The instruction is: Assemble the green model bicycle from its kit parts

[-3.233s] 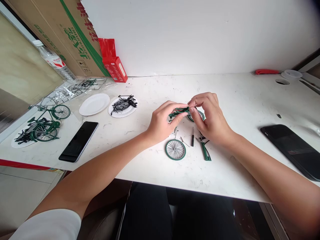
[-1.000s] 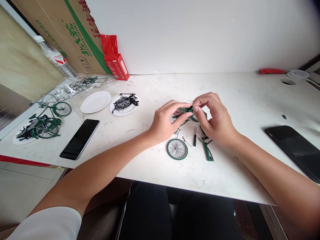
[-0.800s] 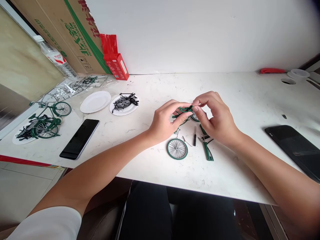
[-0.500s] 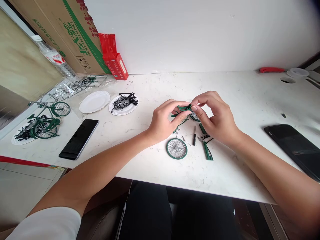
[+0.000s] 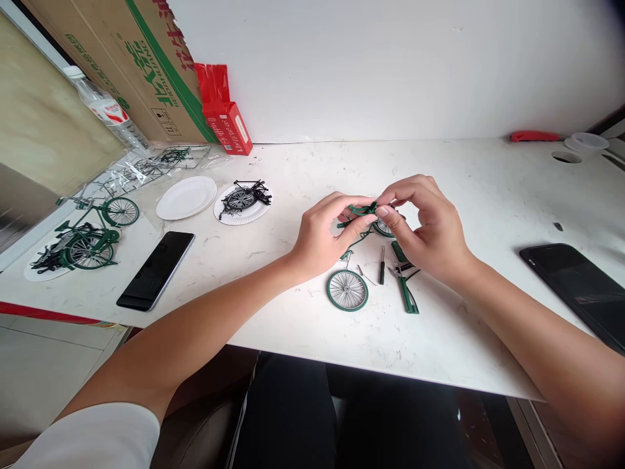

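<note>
Our left hand pinches a small green part between thumb and fingers, raised over the white table. Our right hand meets it — thumb and forefinger closed on the part's right end; anything smaller between those tips is hidden from us. Partly behind the hands we note a spoked wheel and thin green rods. Nearer us lies a green-rimmed wheel, flat, with a slim screwdriver to its right and a green-handled tool just past that. Off to the left: a dark phone, a plate bearing black bicycle pieces, and — farther out — a green model bicycle.
</note>
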### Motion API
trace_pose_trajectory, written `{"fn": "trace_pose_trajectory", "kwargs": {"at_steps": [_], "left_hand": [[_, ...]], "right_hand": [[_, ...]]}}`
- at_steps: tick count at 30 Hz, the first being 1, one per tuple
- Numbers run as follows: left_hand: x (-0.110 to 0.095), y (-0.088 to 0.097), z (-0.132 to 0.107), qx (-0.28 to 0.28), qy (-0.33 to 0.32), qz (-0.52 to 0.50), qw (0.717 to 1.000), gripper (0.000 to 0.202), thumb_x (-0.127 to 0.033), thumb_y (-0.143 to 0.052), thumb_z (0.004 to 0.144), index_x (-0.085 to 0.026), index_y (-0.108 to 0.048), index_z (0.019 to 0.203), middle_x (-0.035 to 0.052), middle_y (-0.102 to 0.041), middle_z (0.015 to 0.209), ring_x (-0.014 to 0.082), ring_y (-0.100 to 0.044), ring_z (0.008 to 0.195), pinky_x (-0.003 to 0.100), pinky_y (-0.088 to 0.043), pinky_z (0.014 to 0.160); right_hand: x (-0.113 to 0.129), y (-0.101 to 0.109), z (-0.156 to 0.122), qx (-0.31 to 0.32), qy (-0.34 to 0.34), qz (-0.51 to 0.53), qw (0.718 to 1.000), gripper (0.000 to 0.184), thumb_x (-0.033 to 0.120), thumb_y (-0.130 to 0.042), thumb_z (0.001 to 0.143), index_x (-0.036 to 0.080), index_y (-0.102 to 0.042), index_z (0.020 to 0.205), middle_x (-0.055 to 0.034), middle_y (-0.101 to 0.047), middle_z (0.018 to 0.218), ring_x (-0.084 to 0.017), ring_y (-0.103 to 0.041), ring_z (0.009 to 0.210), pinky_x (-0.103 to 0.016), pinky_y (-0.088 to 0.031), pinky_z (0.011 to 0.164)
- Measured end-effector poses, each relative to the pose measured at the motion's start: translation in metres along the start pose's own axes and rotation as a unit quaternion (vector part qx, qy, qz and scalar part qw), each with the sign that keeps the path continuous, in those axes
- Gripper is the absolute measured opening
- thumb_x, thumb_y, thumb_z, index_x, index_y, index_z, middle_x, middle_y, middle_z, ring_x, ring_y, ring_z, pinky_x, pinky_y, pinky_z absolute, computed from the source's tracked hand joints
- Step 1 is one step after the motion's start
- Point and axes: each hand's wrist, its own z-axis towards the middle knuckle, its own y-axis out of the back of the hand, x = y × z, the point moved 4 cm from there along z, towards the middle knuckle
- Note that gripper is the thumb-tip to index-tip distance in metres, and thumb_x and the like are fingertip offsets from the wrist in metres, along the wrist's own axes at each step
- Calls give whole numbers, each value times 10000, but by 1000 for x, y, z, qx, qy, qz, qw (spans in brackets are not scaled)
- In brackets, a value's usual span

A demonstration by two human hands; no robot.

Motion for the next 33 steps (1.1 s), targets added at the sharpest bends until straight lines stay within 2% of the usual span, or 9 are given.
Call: {"fn": "trace_pose_trajectory", "kwargs": {"at_steps": [7,14,21,24,28,33], "left_hand": [[1,-1,0,-1,0,1,1000,225,-382,-733,1090,-218,-776,1239,88,-812,1140,167,-776,1021,298,-647,875],[2,-1,0,-3,-9,7,1000,234,-385,-722,1098,-214,-771,1251,86,-810,1141,164,-777,1025,293,-639,881],[4,12,9,-32,-17,24,999,220,-386,-706,1105,-229,-765,1247,88,-805,1186,184,-779,1074,326,-634,928],[8,20,15,-54,-26,36,998,234,-403,-682,1117,-230,-753,1258,89,-799,1199,189,-777,1087,323,-629,926],[18,35,24,-100,-36,75,992,274,-461,-649,1129,-239,-728,1271,87,-782,1204,197,-767,1087,330,-626,929],[35,50,32,-137,-36,116,983,336,-528,-561,1156,-254,-672,1315,99,-737,1253,208,-744,1142,345,-625,974]], "right_hand": [[-2,-1,1,8,-2,-4,1000,255,564,-642,1107,329,-734,1068,-68,-748,1016,-306,-687,1016,-576,-550,972],[-3,-2,-1,-2,1,-1,1000,191,502,-666,1103,328,-744,1108,-79,-731,1054,-318,-680,1062,-570,-569,950],[-8,2,-4,-84,-12,-5,996,235,531,-626,1118,326,-690,1214,-94,-709,1155,-311,-674,1107,-556,-602,937],[-13,2,-5,-96,-23,-12,995,227,518,-608,1126,326,-668,1233,-89,-701,1160,-309,-677,1107,-556,-609,933],[-24,0,-6,-64,-49,-28,996,198,471,-615,1115,316,-672,1225,-96,-701,1182,-326,-664,1130,-564,-602,935],[-46,-9,-13,31,-105,-77,991,189,401,-621,1073,291,-743,1165,-113,-730,1184,-362,-640,1177,-613,-561,1034]]}}
